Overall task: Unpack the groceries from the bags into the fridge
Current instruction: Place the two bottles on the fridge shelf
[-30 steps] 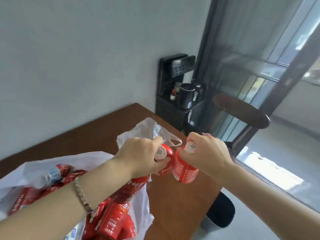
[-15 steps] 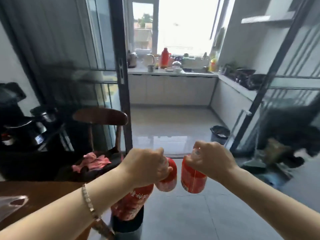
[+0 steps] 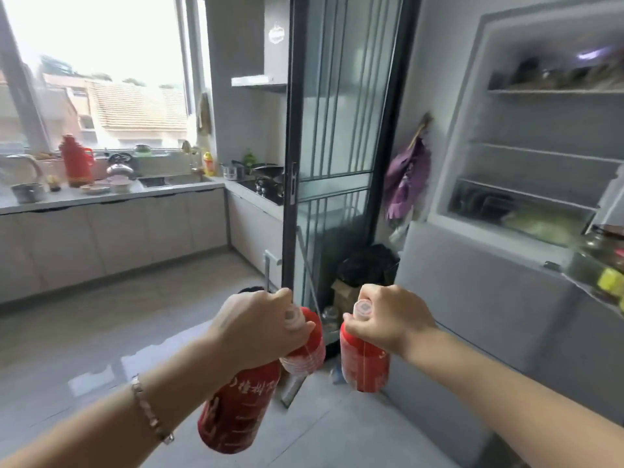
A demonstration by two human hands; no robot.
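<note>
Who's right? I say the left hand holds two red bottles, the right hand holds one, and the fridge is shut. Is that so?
Not quite: the fridge is open, as the head view shows, with its shelves in sight. The rest is right: the left hand holds two red bottles and the right hand holds the third bottle.

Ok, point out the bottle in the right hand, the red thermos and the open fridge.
Red bottle (image 3: pixel 363 369) in the right hand (image 3: pixel 391 320): head view, label area.
Red thermos (image 3: pixel 76 162): head view, its body.
Open fridge (image 3: pixel 547 130): head view, bare back wall.
</note>
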